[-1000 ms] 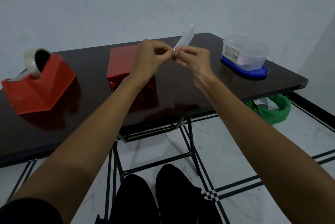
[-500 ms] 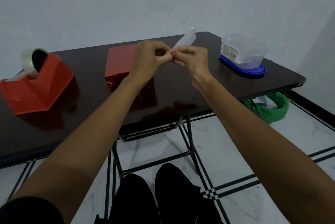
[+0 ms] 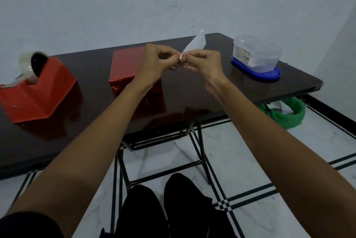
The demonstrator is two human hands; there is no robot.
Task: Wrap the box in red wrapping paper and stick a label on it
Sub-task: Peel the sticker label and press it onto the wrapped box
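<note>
Red-wrapped box (image 3: 127, 64) sits on the tabletop (image 3: 192, 87), right of the tape dispenser (image 3: 38, 93). In front, left hand (image 3: 154, 62) and right hand (image 3: 204, 62) meet, fingers (image 3: 194, 53) clamped on the white label (image 3: 194, 44). Far right stands a clear container (image 3: 256, 54).

There is one view, from a camera on the person's head. It faces forward and down, along both bare forearms, to a dark table (image 3: 212, 91) that stands close in front. The left hand (image 3: 154, 62) and the right hand (image 3: 206, 62), both pinching a white label (image 3: 195, 43), are near the middle of the frame. A pale wall (image 3: 115, 6) fills the top. The tiled floor (image 3: 250, 160) and the person's legs (image 3: 154, 210) fill the bottom. The frame edge cuts off the table's left end.
</note>
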